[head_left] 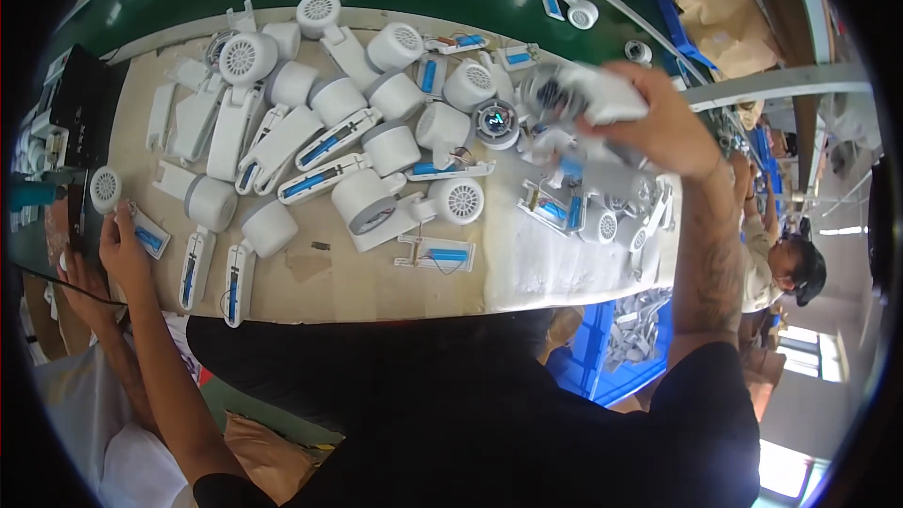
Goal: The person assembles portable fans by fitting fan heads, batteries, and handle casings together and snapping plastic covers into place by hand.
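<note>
Right hand point(666, 124), 2 o'clock: grasping white plastic fan point(613, 96). Left hand point(124, 249), 9 o'clock: cannot tell grip. Open white handles point(243, 268) (blue cylindrical cells point(447, 255) exposed) seem unfinished; others unconfirmed.

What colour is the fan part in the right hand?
The fan part looks white, though blurred; head view.

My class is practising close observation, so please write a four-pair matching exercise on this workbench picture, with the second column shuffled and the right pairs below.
Column one
1. Left hand
2. Right hand
3. Digital display
4. Blue crate

Column two
A. Below the workbench, with grey pieces inside
B. Lit, among the white fan parts
C. Holding a blurred white part
D. At a white fan head on the far left

Right pairs: 1-D; 2-C; 3-B; 4-A
</note>
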The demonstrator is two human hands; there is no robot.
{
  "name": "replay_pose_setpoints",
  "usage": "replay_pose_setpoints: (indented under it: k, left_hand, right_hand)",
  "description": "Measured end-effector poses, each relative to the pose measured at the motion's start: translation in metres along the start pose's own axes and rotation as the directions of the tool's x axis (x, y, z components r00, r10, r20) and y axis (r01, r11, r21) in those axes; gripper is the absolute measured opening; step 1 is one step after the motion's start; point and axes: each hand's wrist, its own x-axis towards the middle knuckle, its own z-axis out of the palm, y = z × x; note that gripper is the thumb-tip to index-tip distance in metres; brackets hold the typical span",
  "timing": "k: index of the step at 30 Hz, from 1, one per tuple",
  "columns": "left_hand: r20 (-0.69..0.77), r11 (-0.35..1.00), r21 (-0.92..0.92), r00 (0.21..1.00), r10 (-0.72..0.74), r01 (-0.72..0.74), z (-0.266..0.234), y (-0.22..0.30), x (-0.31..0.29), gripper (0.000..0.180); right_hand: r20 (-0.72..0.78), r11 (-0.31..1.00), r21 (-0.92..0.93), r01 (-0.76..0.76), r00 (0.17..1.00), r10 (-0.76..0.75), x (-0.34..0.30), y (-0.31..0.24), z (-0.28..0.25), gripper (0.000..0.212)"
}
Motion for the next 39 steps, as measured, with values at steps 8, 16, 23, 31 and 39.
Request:
replay_pose_setpoints:
  k: [8,16,23,31,39]
  left_hand:
    - [0.005,0.995,0.079,0.998,0.055,-0.055,0.008,0.007,-0.004,0.034]
    - [-0.043,0.995,0.092,0.999,0.031,-0.027,-0.004,-0.004,-0.007,0.031]
    - [-0.030,0.998,0.051,0.999,0.033,-0.031,0.001,-0.002,-0.001,0.029]
    - [0.001,0.996,0.090,1.000,0.006,-0.006,-0.007,-0.002,-0.001,0.028]
    - [-0.033,0.978,0.207,0.999,-0.001,0.007,-0.009,0.009,0.002,0.037]
  right_hand:
    - [-0.030,0.976,-0.215,0.043,0.998,-0.051,-0.023,0.074,0.079,0.024]
    - [-0.079,0.985,0.174,0.016,0.997,-0.002,0.028,0.073,0.028,0.020]
    - [-0.456,0.962,-0.049,-0.267,0.863,0.217,0.204,0.222,-0.054,0.039]
    - [-0.522,0.960,-0.104,-0.258,0.836,0.169,0.195,0.262,-0.023,0.044]
    - [-0.501,0.984,0.018,-0.175,0.850,0.161,0.010,0.215,-0.016,0.028]
